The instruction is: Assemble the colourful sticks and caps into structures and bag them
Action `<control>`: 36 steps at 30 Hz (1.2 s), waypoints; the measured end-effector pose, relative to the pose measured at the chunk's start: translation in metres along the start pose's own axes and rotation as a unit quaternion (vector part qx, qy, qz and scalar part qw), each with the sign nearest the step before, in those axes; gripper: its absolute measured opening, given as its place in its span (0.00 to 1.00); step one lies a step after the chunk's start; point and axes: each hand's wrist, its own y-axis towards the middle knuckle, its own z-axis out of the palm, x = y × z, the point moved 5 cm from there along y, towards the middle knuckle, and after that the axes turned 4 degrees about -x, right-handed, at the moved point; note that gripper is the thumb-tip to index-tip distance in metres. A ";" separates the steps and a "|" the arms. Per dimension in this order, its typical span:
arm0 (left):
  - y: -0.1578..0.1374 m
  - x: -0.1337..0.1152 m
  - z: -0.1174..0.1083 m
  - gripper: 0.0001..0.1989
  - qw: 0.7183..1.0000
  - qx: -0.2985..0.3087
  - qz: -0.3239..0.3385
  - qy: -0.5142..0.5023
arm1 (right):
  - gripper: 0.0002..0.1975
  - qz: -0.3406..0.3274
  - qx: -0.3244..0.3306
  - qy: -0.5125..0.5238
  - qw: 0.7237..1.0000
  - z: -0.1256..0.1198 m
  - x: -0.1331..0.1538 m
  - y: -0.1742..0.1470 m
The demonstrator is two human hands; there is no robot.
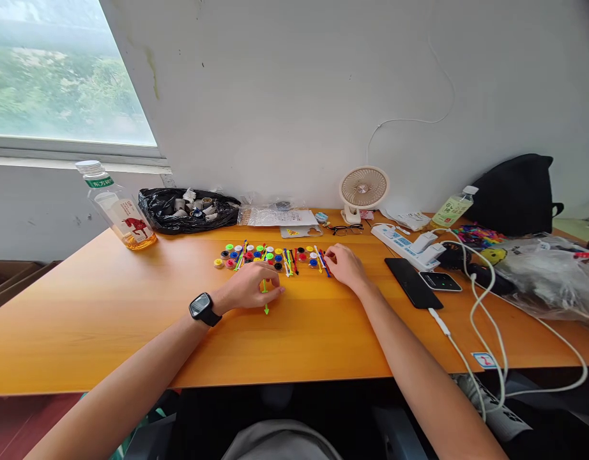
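Observation:
My left hand (256, 285), with a black watch at its wrist, is curled with thumb and fingers closed around a bright green arrow-tipped plastic stick (266, 306); its point faces me. My right hand (345, 264) has its fingers bent together at the right end of the row, touching or just beside a blue stick (328, 268). Whatever its fingertips pinch is hidden. Between and behind the hands lie small round pots with coloured lids (301, 253) and bundles of coloured arrow sticks (287, 260), in alternating groups. My left hand covers part of the row.
At the back stand a black plastic bag (165, 220), a small fan (364, 188) and glasses (348, 229). A tea bottle (126, 214) is at left. To the right are a power strip (400, 246), a phone (409, 284), white cables and a clear bag (548, 281).

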 end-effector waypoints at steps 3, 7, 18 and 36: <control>0.000 0.002 0.001 0.10 1.000 -0.016 0.004 0.005 | 0.06 -0.001 0.006 -0.006 1.000 0.001 0.000 0.000; 0.002 0.004 0.000 0.10 0.998 -0.047 0.002 0.030 | 0.06 -0.008 -0.010 -0.009 1.000 -0.001 0.002 0.000; -0.014 0.096 -0.054 0.23 0.957 -0.168 -0.146 0.184 | 0.03 0.023 -0.075 0.074 0.994 -0.013 0.001 0.005; -0.008 0.102 -0.017 0.31 0.953 -0.037 -0.171 0.246 | 0.29 -0.207 0.019 0.050 0.977 0.037 0.136 -0.009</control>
